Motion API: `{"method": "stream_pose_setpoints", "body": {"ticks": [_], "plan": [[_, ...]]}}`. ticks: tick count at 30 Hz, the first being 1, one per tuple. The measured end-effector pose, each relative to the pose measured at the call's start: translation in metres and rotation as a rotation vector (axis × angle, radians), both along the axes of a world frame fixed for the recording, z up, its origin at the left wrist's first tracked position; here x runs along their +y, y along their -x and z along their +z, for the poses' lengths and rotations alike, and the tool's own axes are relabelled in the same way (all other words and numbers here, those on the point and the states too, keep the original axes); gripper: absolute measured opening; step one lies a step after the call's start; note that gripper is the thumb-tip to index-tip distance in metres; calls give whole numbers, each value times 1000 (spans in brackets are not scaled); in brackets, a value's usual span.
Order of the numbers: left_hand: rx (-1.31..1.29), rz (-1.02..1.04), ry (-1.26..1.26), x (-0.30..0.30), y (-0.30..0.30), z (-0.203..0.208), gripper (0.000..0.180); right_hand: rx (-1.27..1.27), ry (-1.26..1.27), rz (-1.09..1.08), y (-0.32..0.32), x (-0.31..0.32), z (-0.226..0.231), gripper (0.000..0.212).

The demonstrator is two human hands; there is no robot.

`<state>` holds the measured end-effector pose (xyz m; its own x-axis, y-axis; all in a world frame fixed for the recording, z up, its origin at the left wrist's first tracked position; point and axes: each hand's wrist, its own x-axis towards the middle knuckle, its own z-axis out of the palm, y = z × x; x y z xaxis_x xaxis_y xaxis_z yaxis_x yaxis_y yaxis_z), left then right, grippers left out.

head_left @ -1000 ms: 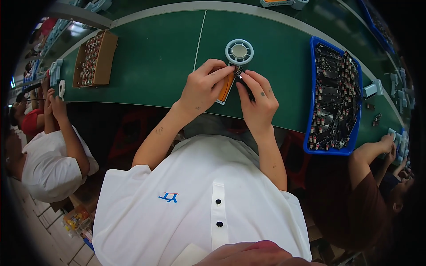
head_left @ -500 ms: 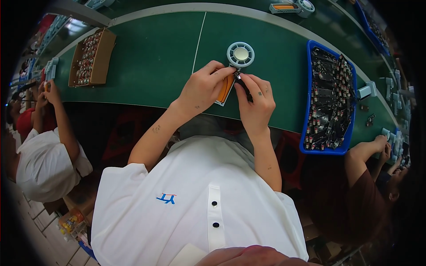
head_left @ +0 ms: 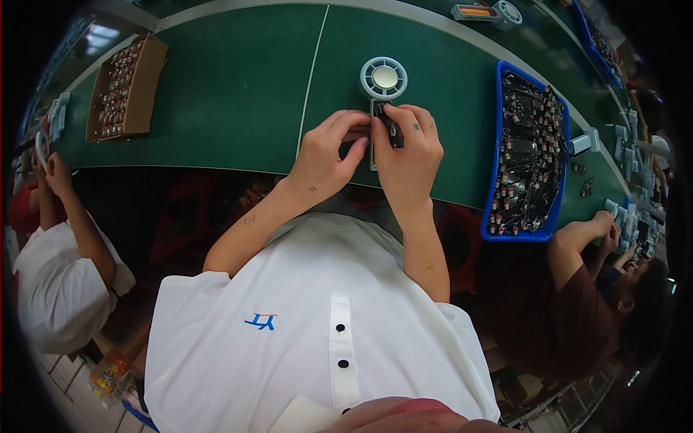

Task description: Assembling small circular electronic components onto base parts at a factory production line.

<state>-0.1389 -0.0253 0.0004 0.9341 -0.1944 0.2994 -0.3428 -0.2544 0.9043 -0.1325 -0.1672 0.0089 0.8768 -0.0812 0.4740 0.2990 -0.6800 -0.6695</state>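
On the table in front of me lies a small handheld fan [head_left: 384, 78], with a pale blue-grey round spoked head and a narrow open handle toward me. My left hand [head_left: 328, 149] curls at the handle's left side, its fingertips gripping the edge. My right hand [head_left: 408, 151] bends over the handle, with thumb and fingers closed on a black narrow part [head_left: 394, 130] that lies in or over the handle. Much of the part is hidden under my fingers, so I cannot tell how it sits. The orange inside of the handle is out of sight.
To the right stands a blue tray [head_left: 499, 155] full of black parts with wires. A cardboard box [head_left: 148, 90] of small metallic pieces is at the left. Another fan [head_left: 498, 14] lies at the far right. People work on both sides of me at the green table [head_left: 231, 79].
My right hand has brought the black part over the handle, covering the orange inside. The handle has turned straighter toward me, and my left fingers have moved down from the fan's neck.
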Motion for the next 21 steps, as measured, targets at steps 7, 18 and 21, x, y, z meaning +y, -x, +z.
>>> {"method": "stream_pose_setpoints", "body": {"ticks": [7, 18, 21], "plan": [[177, -23, 146, 6, 7, -11, 30, 53, 71, -64, 2, 13, 8, 25], [200, -113, 102, 10, 1, 1, 47, 281, -356, -62, 0, 9, -6, 24], [293, -134, 57, 8, -2, 10, 53, 426, -710, -40, -5, 16, -1, 21]]}}
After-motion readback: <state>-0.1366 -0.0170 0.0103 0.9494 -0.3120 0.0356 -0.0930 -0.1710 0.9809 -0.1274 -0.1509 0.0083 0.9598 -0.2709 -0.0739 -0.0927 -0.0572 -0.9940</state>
